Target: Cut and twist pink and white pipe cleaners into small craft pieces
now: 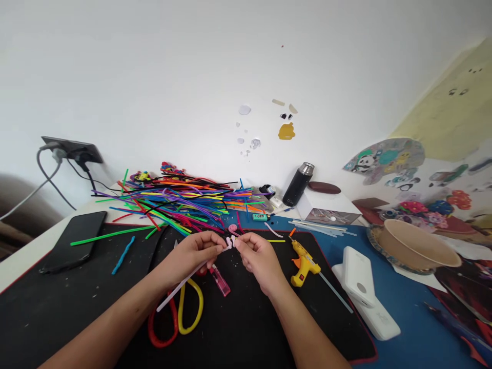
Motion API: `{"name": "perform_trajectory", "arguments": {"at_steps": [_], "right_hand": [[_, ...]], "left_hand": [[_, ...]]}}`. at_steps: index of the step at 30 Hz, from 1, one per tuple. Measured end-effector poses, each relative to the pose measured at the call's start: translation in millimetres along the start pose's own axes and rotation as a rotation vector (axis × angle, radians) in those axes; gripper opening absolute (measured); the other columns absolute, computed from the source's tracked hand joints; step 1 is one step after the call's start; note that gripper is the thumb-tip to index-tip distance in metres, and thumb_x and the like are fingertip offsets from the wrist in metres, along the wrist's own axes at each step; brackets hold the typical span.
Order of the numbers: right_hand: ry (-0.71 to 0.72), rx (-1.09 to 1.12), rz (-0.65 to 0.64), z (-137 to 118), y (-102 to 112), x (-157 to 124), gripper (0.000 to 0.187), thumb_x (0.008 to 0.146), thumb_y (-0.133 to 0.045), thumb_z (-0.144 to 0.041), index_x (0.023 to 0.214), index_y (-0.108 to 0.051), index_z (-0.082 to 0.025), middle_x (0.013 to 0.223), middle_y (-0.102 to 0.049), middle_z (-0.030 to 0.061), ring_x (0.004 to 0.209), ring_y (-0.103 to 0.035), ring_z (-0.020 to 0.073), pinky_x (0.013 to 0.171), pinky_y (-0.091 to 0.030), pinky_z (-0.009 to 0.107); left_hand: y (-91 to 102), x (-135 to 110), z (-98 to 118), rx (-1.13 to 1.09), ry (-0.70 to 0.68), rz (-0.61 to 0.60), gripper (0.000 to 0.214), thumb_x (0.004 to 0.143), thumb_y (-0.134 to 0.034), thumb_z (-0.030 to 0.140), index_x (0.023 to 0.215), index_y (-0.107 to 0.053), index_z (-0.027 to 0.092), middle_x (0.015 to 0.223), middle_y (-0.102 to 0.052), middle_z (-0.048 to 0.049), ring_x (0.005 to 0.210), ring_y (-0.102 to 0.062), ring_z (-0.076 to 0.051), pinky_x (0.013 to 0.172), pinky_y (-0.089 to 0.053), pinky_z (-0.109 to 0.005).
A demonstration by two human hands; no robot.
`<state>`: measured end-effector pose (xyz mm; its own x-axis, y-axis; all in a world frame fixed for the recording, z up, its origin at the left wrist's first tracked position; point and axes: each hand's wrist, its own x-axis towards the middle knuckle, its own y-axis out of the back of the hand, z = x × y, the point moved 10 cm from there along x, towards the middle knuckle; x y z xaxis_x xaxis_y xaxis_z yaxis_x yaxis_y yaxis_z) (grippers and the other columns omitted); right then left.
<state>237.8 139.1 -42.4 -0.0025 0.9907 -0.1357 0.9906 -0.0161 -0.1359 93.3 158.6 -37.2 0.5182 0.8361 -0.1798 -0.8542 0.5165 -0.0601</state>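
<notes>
My left hand [200, 251] pinches a pale pinkish-white pipe cleaner [175, 291], whose straight tail slants down to the left beneath the palm. Its bent end [229, 242] shows in the gap between my hands. Facing it, my right hand [262, 259] is closed on that same bent end with thumb and forefinger. Just beyond the fingertips lies a small pink coil [232, 228]. Below my left hand are scissors [200, 302] with one red and one yellow handle loop, their blades partly hidden. Beside them rests a pink plastic tool [220, 283].
A heap of coloured pipe cleaners [184, 197] lies along the wall. On the black mat's right is a yellow glue gun [305, 264]; white power banks [359, 277] lie beyond. A phone [79, 241] sits left, a black flask [298, 185] behind, a bowl [418, 246] far right.
</notes>
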Motion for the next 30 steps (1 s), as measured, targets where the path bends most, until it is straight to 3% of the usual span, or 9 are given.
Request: {"name": "perform_trajectory", "arguments": {"at_steps": [7, 10, 13, 16, 19, 24, 30], "right_hand": [[0.031, -0.098, 0.033, -0.6, 9.9, 5.2, 0.029, 0.084, -0.073, -0.047, 0.083, -0.064, -0.02, 0.054, -0.041, -0.0096, 0.046, -0.031, 0.0087, 0.047, -0.023, 0.024], [0.133, -0.443, 0.103, -11.7, 16.2, 3.7, 0.017, 0.089, -0.07, -0.034, 0.081, -0.069, -0.019, 0.058, -0.048, -0.0064, 0.053, -0.041, 0.011, 0.053, -0.029, 0.025], [0.17, -0.764, 0.086, -13.3, 8.2, -0.4, 0.01, 0.091, -0.068, -0.026, 0.085, -0.073, -0.021, 0.064, -0.062, -0.0033, 0.057, -0.052, 0.0129, 0.057, -0.031, 0.026], [0.224, -1.018, 0.046, -13.5, -3.7, -4.5, 0.009, 0.092, -0.069, -0.026, 0.087, -0.077, -0.024, 0.078, -0.075, 0.0002, 0.069, -0.063, 0.0164, 0.061, -0.033, 0.027], [0.178, -1.177, 0.015, -7.4, -6.5, -5.0, 0.012, 0.095, -0.067, -0.028, 0.093, -0.079, -0.027, 0.089, -0.081, 0.001, 0.08, -0.071, 0.0195, 0.065, -0.036, 0.028], [0.149, -1.318, -0.012, -5.9, -7.1, -5.6, 0.017, 0.098, -0.063, -0.03, 0.099, -0.08, -0.028, 0.098, -0.082, 0.002, 0.091, -0.075, 0.022, 0.07, -0.041, 0.029], [0.196, -1.301, 0.021, -16.7, -5.8, -6.8, 0.021, 0.1, -0.061, -0.029, 0.098, -0.081, -0.025, 0.097, -0.082, 0.0067, 0.088, -0.075, 0.0244, 0.069, -0.04, 0.031]], "left_hand": [[5.6, 1.8, -3.5, -0.019, -0.006, 0.028, 0.048, 0.078, -0.081, 0.06, 0.097, -0.069, 0.017, 0.052, -0.056, 0.0067, 0.041, -0.048, -0.009, 0.043, -0.035, -0.018], [10.3, 2.7, -4.3, -0.05, -0.025, 0.057, 0.048, 0.078, -0.082, 0.06, 0.096, -0.069, 0.017, 0.052, -0.056, 0.0066, 0.04, -0.048, -0.008, 0.042, -0.034, -0.018], [10.4, 3.1, -5.5, -0.054, -0.029, 0.049, 0.047, 0.079, -0.081, 0.059, 0.098, -0.069, 0.018, 0.052, -0.056, 0.0065, 0.04, -0.05, -0.009, 0.042, -0.035, -0.018], [11.2, 3.4, -7.3, -0.054, -0.031, 0.048, 0.045, 0.081, -0.081, 0.058, 0.099, -0.07, 0.018, 0.052, -0.055, 0.007, 0.04, -0.049, -0.009, 0.042, -0.035, -0.018], [11.2, 3.8, -9.3, -0.055, -0.032, 0.037, 0.042, 0.082, -0.081, 0.055, 0.098, -0.07, 0.018, 0.052, -0.056, 0.0068, 0.04, -0.05, -0.009, 0.042, -0.035, -0.019], [11.4, 3.6, -11.9, -0.072, -0.023, 0.032, 0.038, 0.085, -0.08, 0.052, 0.101, -0.069, 0.019, 0.054, -0.057, 0.0069, 0.041, -0.05, -0.009, 0.043, -0.038, -0.019], [10.6, 2.4, -11.1, -0.074, -0.019, 0.027, 0.037, 0.087, -0.079, 0.051, 0.101, -0.069, 0.019, 0.054, -0.057, 0.007, 0.042, -0.051, -0.009, 0.043, -0.037, -0.019]]}}
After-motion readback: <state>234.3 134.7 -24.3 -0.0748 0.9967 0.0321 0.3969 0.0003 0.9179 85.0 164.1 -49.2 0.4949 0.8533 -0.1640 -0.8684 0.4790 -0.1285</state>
